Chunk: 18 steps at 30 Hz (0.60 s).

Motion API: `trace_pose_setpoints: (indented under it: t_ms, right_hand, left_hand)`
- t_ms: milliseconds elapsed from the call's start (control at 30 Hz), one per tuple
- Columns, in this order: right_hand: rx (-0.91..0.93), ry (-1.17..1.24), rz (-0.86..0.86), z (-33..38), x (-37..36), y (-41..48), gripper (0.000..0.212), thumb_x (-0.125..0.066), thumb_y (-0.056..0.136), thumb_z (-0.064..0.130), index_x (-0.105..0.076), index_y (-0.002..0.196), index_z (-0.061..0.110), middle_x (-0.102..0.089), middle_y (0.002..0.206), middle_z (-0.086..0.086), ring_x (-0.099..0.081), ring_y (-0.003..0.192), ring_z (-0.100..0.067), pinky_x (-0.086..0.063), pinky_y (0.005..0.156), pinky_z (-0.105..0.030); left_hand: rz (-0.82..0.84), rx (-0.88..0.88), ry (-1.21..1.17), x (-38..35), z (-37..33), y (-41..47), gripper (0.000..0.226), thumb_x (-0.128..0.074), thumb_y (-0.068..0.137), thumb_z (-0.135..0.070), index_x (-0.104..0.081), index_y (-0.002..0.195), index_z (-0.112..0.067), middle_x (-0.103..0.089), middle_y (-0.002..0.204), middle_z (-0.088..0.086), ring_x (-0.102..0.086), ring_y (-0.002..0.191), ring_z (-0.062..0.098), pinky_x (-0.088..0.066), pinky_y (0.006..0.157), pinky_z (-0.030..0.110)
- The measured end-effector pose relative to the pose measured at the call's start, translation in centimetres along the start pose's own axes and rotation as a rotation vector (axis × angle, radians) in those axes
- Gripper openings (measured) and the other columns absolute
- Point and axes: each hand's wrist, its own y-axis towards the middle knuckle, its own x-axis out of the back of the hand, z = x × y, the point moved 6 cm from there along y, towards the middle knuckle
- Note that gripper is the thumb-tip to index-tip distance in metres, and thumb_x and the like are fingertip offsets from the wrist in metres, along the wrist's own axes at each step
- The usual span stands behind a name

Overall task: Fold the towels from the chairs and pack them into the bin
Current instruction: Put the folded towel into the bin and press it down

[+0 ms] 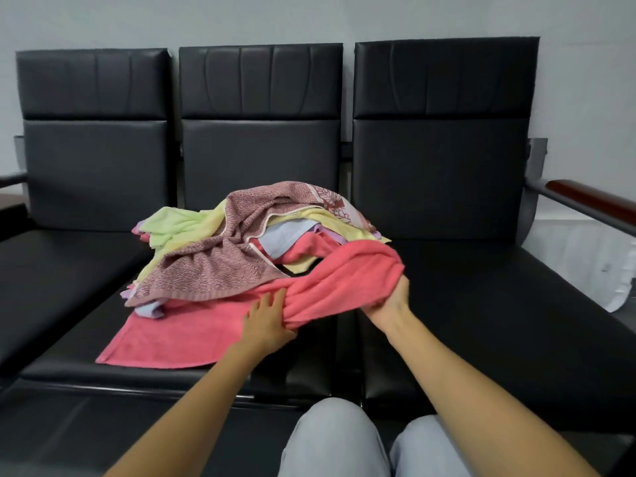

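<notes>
Pink towel point(192, 333) long axis L-R, both hands point(266, 320) point(390, 301) gripping R end

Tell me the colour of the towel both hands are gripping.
Coral pink, plain; the towel shows clearly in the head view.

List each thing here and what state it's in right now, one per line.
Coral towel: partly spread, one end bunched and lifted.
Towel pile: unfolded heap on the middle seat.
Left hand: gripping the coral towel.
Right hand: clutching its bunched end.
Right seat: bare.
</notes>
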Motion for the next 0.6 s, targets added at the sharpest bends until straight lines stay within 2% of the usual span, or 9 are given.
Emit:
trace_pose_setpoints:
  t_ms: [67,133,200,267,300,367,433,500,600]
  right_hand:
    - [0.072,0.015,0.032,1.8,-0.1,-0.6,0.036,-0.027,0.101,0.037,-0.055,0.112,0.018,-0.062,0.115,-0.010,-0.059,0.100,-0.026,-0.049,0.086,-0.042]
    - [0.152,-0.015,0.012,3.5,0.2,-0.8,0.035,-0.023,0.103,0.035,-0.054,0.108,0.019,-0.055,0.126,-0.007,-0.058,0.096,-0.022,-0.050,0.080,-0.037]
    - [0.192,0.001,-0.088,5.0,1.2,-1.0,0.035,-0.020,0.102,0.035,-0.052,0.096,0.022,-0.047,0.125,-0.005,-0.053,0.081,-0.016,-0.045,0.076,-0.035]
    - [0.165,0.046,-0.144,6.3,2.2,-0.9,0.040,-0.022,0.100,0.038,-0.054,0.115,0.019,-0.053,0.127,-0.008,-0.055,0.080,-0.019,-0.045,0.079,-0.039]
    - [0.131,0.046,-0.157,6.5,2.6,-0.9,0.044,-0.023,0.099,0.040,-0.054,0.120,0.018,-0.059,0.119,-0.009,-0.057,0.083,-0.022,-0.048,0.076,-0.040]
    - [0.103,-0.004,-0.183,7.7,3.2,-1.1,0.043,-0.025,0.099,0.040,-0.060,0.105,0.016,-0.066,0.093,-0.010,-0.059,0.082,-0.025,-0.052,0.066,-0.039]
    - [0.121,-0.067,-0.186,9.1,3.7,-1.2,0.044,-0.027,0.099,0.041,-0.062,0.090,0.016,-0.069,0.073,-0.010,-0.060,0.077,-0.025,-0.056,0.058,-0.037]
    - [0.142,-0.097,-0.177,10.7,4.2,-1.2,0.044,-0.028,0.099,0.041,-0.063,0.090,0.016,-0.069,0.075,-0.011,-0.061,0.078,-0.026,-0.056,0.062,-0.039]
    - [0.179,-0.123,-0.198,13.8,5.7,-1.5,0.043,-0.026,0.099,0.038,-0.062,0.091,0.015,-0.068,0.079,-0.011,-0.060,0.078,-0.027,-0.049,0.066,-0.040]
  left_hand:
    - [-0.165,0.063,-0.012,1.2,-0.5,-0.1,0.054,-0.055,0.085,-0.020,-0.036,0.134,-0.009,-0.045,0.133,0.018,-0.046,0.120,0.038,-0.039,0.095,0.042]
    - [-0.288,0.127,-0.136,3.1,-1.7,-0.5,0.034,-0.046,0.086,-0.008,-0.041,0.119,-0.002,-0.056,0.116,0.026,-0.054,0.108,0.042,-0.041,0.086,0.044]
    - [-0.371,0.176,-0.249,5.2,-3.5,-0.6,0.028,-0.042,0.087,-0.004,-0.041,0.114,0.003,-0.057,0.111,0.031,-0.054,0.105,0.046,-0.040,0.084,0.045]
    - [-0.435,0.193,-0.359,7.4,-5.8,-0.4,0.028,-0.039,0.088,-0.004,-0.043,0.114,0.005,-0.055,0.114,0.033,-0.052,0.107,0.047,-0.039,0.086,0.045]
    - [-0.459,0.199,-0.426,8.3,-6.7,-0.2,0.028,-0.038,0.089,-0.004,-0.044,0.115,0.005,-0.055,0.116,0.032,-0.052,0.108,0.046,-0.039,0.086,0.044]
    - [-0.495,0.176,-0.587,9.8,-9.3,0.6,0.028,-0.036,0.090,-0.004,-0.047,0.115,0.004,-0.057,0.117,0.028,-0.052,0.109,0.043,-0.039,0.087,0.042]
    - [-0.512,0.086,-0.764,10.9,-12.8,1.4,0.027,-0.035,0.088,0.001,-0.049,0.111,0.003,-0.059,0.113,0.025,-0.054,0.105,0.039,-0.037,0.082,0.038]
    - [-0.492,-0.059,-0.897,11.8,-17.0,2.0,0.022,-0.033,0.083,0.006,-0.049,0.097,0.000,-0.059,0.095,0.020,-0.053,0.091,0.033,-0.032,0.072,0.033]
    - [-0.450,-0.257,-0.932,12.7,-22.8,2.1,0.025,-0.031,0.084,0.008,-0.035,0.072,-0.014,-0.043,0.068,0.000,-0.040,0.065,0.018,-0.020,0.056,0.027]
